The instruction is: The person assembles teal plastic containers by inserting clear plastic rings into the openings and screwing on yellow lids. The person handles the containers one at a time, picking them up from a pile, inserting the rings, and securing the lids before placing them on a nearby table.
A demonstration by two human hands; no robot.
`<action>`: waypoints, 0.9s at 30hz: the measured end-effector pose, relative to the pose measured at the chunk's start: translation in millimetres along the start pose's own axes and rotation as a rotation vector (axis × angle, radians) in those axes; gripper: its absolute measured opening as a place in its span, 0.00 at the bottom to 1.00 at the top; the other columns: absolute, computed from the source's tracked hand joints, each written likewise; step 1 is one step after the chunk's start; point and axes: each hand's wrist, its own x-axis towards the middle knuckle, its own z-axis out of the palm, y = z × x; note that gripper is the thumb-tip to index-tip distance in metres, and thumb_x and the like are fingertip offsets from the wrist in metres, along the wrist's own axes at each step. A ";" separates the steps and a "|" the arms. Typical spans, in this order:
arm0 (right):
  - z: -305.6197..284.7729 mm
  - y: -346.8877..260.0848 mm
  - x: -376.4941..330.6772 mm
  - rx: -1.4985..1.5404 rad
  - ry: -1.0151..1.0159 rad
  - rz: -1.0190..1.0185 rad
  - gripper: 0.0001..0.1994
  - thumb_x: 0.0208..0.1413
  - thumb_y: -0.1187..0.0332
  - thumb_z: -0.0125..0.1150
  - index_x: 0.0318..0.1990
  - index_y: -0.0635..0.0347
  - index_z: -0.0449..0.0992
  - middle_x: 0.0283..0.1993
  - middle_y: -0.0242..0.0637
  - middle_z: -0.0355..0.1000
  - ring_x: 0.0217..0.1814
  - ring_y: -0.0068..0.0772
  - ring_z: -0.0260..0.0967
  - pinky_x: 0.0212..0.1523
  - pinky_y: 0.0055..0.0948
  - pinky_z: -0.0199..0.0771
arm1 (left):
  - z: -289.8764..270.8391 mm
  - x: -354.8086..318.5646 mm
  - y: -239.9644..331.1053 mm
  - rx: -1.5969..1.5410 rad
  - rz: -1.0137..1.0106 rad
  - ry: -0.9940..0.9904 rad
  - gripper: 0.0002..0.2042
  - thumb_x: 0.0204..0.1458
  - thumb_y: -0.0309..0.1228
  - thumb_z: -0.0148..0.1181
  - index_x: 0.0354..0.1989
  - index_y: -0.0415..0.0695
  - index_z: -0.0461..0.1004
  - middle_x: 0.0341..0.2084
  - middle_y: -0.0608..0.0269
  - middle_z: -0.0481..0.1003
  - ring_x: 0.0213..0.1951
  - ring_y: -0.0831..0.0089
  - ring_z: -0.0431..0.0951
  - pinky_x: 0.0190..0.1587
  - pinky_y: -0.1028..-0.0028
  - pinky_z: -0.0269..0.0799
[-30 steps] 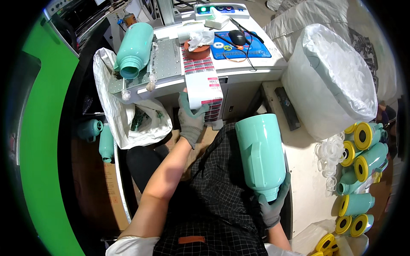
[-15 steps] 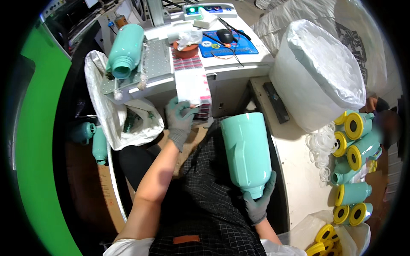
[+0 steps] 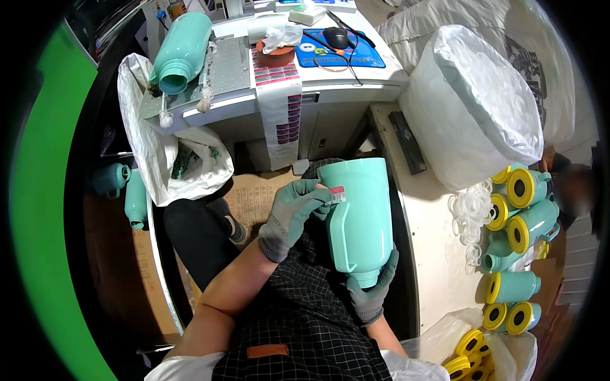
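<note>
My right hand point(image 3: 372, 293), in a grey-green work glove, grips a turquoise plastic jug shell point(image 3: 360, 219) around its narrow neck. The shell is held neck toward me, wide end away, with its handle point(image 3: 342, 238) on the left side. My gloved left hand point(image 3: 293, 213) is pinched on a small red and white sticker point(image 3: 336, 194) beside the upper end of the handle. The sticker lies close against the shell wall; whether it touches cannot be told. A strip of labels point(image 3: 279, 120) hangs over the front edge of the white desk.
Another turquoise shell point(image 3: 184, 47) lies on the perforated metal plate point(image 3: 230, 66). Below it hangs a white sack point(image 3: 152, 159). On the right bench point(image 3: 438, 267) are clear rings point(image 3: 470, 216), a big white bag point(image 3: 457, 127) and shells with yellow rims point(image 3: 530, 232). Yellow rings point(image 3: 469, 343) fill a bag nearby.
My left hand has come from the label strip to the shell, bringing a small sticker. The shell in my right hand has shifted slightly left and turned a little. The whole view has shifted too.
</note>
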 end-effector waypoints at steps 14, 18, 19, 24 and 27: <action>-18.0 -38.4 31.2 0.161 0.017 0.083 0.48 0.64 0.47 0.57 0.81 0.60 0.40 0.82 0.50 0.44 0.80 0.49 0.51 0.76 0.48 0.57 | -125.1 -1.9 80.7 1.322 0.599 0.581 0.25 0.50 0.44 0.74 0.50 0.43 0.72 0.42 0.54 0.76 0.44 0.55 0.77 0.47 0.58 0.72; -4.5 -47.4 54.4 0.374 0.016 0.000 0.51 0.62 0.42 0.60 0.81 0.59 0.41 0.82 0.49 0.45 0.80 0.51 0.52 0.76 0.53 0.57 | -168.0 30.2 193.5 2.000 1.128 0.795 0.41 0.46 0.38 0.72 0.70 0.49 0.60 0.65 0.54 0.64 0.67 0.47 0.63 0.68 0.47 0.60; -2.5 -44.9 63.2 0.387 -0.005 -0.036 0.51 0.61 0.43 0.61 0.81 0.60 0.41 0.82 0.48 0.45 0.80 0.51 0.52 0.75 0.53 0.58 | -175.3 42.7 216.1 2.098 1.176 0.763 0.44 0.45 0.37 0.72 0.72 0.50 0.57 0.67 0.55 0.61 0.69 0.47 0.60 0.72 0.46 0.56; 45.7 -50.0 122.5 0.514 -0.089 -0.156 0.47 0.62 0.52 0.64 0.81 0.61 0.44 0.80 0.49 0.50 0.78 0.49 0.54 0.75 0.52 0.59 | -235.0 92.5 280.9 2.712 1.338 0.599 0.36 0.48 0.35 0.66 0.70 0.58 0.63 0.70 0.63 0.61 0.69 0.48 0.61 0.69 0.49 0.63; 59.9 -85.3 150.7 0.486 -0.037 -0.170 0.48 0.61 0.53 0.67 0.79 0.69 0.48 0.79 0.51 0.53 0.78 0.47 0.56 0.76 0.46 0.58 | -170.5 41.5 270.2 2.258 1.201 0.505 0.37 0.44 0.29 0.69 0.68 0.55 0.66 0.69 0.58 0.66 0.67 0.49 0.66 0.69 0.49 0.61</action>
